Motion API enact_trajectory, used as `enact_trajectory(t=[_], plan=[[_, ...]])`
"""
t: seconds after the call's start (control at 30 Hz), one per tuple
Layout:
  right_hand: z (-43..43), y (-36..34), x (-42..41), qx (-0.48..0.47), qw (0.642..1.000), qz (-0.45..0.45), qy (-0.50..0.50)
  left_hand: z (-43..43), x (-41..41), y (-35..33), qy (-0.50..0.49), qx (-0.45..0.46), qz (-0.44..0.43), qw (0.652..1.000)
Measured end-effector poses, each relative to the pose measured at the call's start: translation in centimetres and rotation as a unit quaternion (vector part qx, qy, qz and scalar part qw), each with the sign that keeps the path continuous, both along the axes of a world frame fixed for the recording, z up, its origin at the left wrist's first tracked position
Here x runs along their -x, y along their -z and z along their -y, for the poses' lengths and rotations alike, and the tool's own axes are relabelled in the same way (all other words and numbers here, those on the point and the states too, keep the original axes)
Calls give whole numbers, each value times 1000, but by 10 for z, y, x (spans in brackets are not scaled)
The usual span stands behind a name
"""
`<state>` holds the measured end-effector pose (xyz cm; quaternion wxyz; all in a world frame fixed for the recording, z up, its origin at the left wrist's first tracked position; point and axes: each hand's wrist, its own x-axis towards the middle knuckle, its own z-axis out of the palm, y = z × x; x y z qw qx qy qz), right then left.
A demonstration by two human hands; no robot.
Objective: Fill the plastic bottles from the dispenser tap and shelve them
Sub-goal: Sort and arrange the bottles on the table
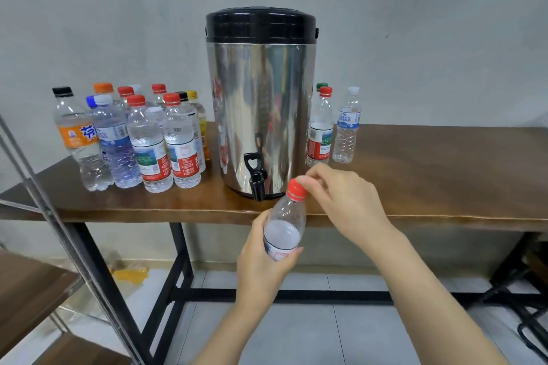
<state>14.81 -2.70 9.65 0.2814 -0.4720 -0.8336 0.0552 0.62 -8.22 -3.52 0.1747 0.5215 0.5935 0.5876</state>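
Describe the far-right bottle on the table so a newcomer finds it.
Find the steel dispenser on the wooden table. Right of it stand a few bottles; take the outermost bottle. Only it there has a white cap and blue label; its neighbour has a red cap.

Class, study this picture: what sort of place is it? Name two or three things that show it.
Probably a workroom or storeroom: a steel drinks dispenser stands on a wooden table against a bare grey wall, with many plastic bottles beside it and a metal shelf rack nearby.
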Motion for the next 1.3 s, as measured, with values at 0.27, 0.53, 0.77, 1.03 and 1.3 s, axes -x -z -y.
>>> enact_trajectory(t=[0.27, 0.53, 0.77, 1.03, 1.3], plan=[[1, 5, 25, 10, 998, 26, -57, 5, 12, 9, -11, -4, -9, 1000], [-14, 9, 16, 134, 969, -21, -207, 5, 29, 18, 17, 38, -8, 999], [-18, 12, 22, 123, 984, -18, -130, 3, 31, 25, 12, 51, -29, 998], [-25, 22, 31, 135, 981, -20, -141, 4, 36, 33, 21, 75, -24, 997], [-38, 27, 33, 163, 963, -62, -204, 3, 32, 40, 32, 103, 12, 994]])
